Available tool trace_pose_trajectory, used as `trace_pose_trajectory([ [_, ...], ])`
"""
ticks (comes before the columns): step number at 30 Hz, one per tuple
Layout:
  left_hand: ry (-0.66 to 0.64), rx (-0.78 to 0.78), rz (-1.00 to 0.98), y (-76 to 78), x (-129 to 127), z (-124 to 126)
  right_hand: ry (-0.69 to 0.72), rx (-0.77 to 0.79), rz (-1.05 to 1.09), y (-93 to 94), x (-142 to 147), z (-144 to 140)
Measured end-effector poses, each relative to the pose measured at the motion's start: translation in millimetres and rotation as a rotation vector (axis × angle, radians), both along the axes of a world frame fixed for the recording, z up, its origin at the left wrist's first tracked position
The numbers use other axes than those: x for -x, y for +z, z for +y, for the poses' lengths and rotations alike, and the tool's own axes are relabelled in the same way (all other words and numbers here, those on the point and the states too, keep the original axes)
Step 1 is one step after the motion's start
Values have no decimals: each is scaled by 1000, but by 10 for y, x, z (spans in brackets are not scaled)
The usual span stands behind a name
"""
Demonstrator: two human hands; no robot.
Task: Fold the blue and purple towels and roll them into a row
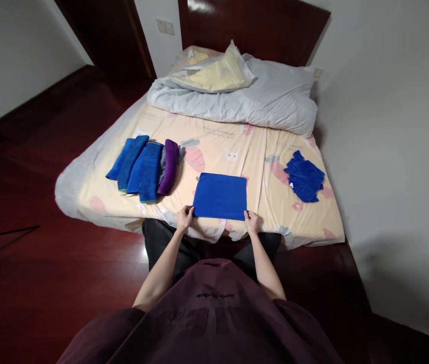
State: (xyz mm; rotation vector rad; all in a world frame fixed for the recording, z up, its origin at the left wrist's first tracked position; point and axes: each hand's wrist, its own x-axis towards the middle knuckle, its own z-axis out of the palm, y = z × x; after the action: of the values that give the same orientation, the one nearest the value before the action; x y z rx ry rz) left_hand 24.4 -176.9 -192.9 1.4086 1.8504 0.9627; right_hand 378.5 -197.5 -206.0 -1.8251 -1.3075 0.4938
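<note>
A blue towel (220, 196) lies flat as a near-square on the bed in front of me, a small pale tag at its far left corner. My left hand (185, 217) pinches its near left corner. At the near right corner, my right hand (251, 221) pinches the edge in the same way. Left of it is a row of rolled or folded towels (149, 169), several blue and one purple (169, 167). To the right lies a crumpled blue cloth (305, 177) with a small white tag.
The bed (222, 139) has a patterned peach sheet, its near edge at my knees. A bunched grey quilt (283, 96) covers the far end before a dark wooden headboard (252, 25). A white wall (389, 126) stands to the right. A thin black stand (5, 235) is on the floor at left.
</note>
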Motion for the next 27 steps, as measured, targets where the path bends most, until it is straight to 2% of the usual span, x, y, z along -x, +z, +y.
trace_pose_trajectory([
  [7,46,-8,26,-18,-37,-8,-24,3,20,-23,0,-4],
  [23,49,-5,67,-12,-42,2,-39,11,54,-40,-7,-10],
  [27,31,-20,69,-13,-39,-14,-5,16,74,-33,-13,-30],
])
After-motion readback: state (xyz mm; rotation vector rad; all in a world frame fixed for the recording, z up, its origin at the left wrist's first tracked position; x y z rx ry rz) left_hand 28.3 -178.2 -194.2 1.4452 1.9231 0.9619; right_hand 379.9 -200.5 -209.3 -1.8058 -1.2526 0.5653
